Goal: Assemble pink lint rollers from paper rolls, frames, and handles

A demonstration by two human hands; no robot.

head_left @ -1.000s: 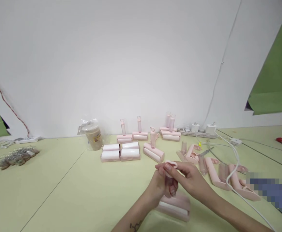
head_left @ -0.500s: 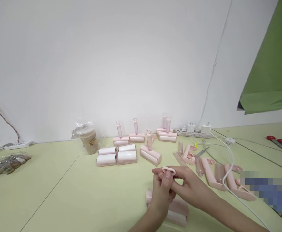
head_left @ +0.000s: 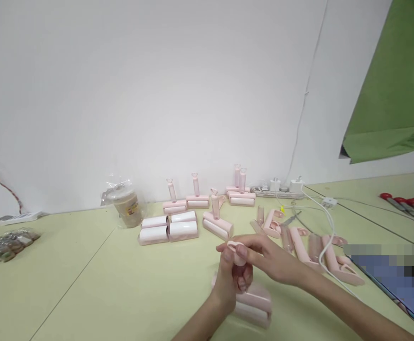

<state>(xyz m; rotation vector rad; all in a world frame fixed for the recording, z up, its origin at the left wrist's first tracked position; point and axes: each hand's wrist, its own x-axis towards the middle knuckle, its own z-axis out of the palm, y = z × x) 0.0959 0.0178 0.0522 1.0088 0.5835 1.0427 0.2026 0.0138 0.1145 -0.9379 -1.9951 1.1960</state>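
Just then my left hand (head_left: pixel 228 282) was curled tight round the upright handle (head_left: pixel 236 251) of a pink roller (head_left: pixel 255 308), whose drum lay on the table (head_left: pixel 86 284) right below my wrists. My right hand (head_left: pixel 269 260) reached across, thumb and forefinger pinched shut on the handle's looped top. More rollers (head_left: pixel 193 203) stood near the wall, with white refills (head_left: pixel 167 228) just in front of them and a bagged cup (head_left: pixel 125 208) to their left. Loose pink parts (head_left: pixel 299 239) and a white cable (head_left: pixel 331 220) lay near my right forearm.
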